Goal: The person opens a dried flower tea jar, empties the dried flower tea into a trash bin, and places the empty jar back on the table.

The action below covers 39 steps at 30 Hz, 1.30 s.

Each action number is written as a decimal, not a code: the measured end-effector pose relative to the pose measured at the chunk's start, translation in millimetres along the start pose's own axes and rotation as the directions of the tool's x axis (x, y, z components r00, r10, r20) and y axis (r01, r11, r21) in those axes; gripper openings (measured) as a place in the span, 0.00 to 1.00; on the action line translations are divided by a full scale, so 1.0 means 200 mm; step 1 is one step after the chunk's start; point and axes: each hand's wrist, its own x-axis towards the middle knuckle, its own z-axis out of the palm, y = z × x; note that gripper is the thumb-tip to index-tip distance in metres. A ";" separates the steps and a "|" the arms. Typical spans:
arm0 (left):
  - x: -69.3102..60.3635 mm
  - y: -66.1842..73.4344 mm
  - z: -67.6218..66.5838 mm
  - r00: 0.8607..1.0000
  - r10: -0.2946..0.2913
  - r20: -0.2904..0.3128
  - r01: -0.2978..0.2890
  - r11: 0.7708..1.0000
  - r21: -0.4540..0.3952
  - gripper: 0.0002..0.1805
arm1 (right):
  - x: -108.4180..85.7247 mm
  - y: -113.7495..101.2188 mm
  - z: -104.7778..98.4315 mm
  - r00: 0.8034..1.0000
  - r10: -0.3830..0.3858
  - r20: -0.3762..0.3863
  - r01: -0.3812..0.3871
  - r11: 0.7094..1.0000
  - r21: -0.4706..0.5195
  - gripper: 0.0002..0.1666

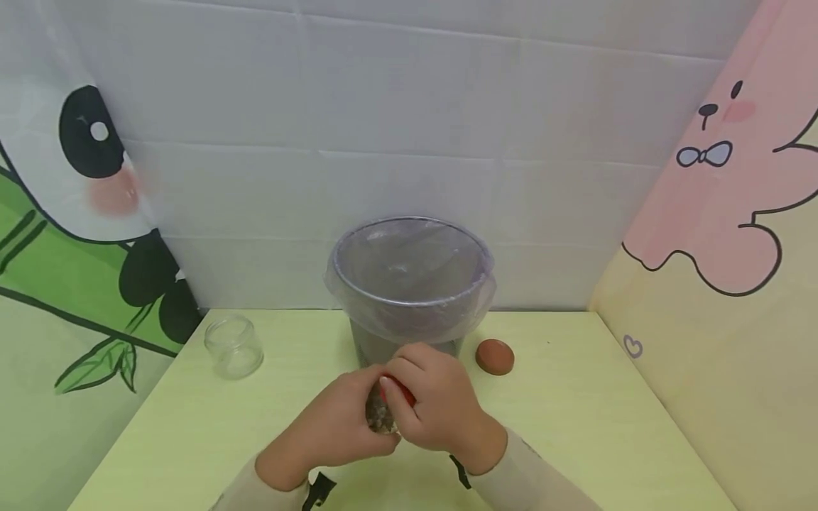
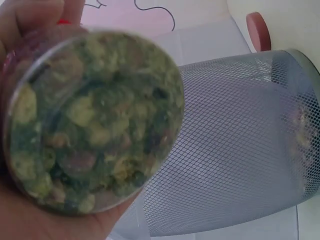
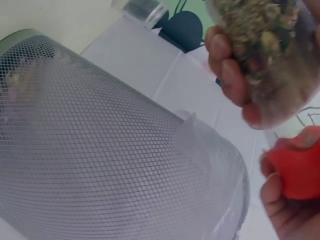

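"One lined mesh bin; two hands, left hand and right hand; two jars, clear jar and filled jar; one red-brown disc; one red lid."
"And the filled jar?"
"Before the bin; transparent, contents mottled green, yellow, brown. Left fingers curl round it; right fingers curl tightly on the lid."
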 end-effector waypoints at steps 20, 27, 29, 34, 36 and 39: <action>0.02 -0.03 -0.07 0.953 0.079 0.293 0.026 0.940 -0.339 0.33 | 0.04 0.08 -0.09 0.918 -0.347 -0.193 0.379 0.912 0.160 0.17; 0.01 -0.04 -0.06 0.963 0.018 0.270 0.074 0.942 -0.327 0.30 | 0.02 0.11 -0.09 0.925 -0.321 -0.202 0.353 0.923 0.149 0.16; 0.00 -0.04 -0.06 0.965 0.003 0.263 0.085 0.943 -0.322 0.29 | 0.02 0.11 -0.09 0.926 -0.324 -0.192 0.354 0.924 0.148 0.16; 0.00 -0.03 -0.06 0.972 -0.028 0.235 0.098 0.951 -0.292 0.28 | 0.02 0.12 -0.11 0.937 -0.319 -0.142 0.337 0.932 0.136 0.16; 0.00 -0.03 -0.06 0.974 -0.038 0.225 0.103 0.953 -0.286 0.28 | 0.01 0.12 -0.12 0.942 -0.314 -0.122 0.329 0.936 0.128 0.15; 0.00 -0.03 -0.07 0.974 -0.049 0.219 0.113 0.950 -0.292 0.28 | 0.00 0.13 -0.14 0.945 -0.311 -0.097 0.322 0.940 0.115 0.15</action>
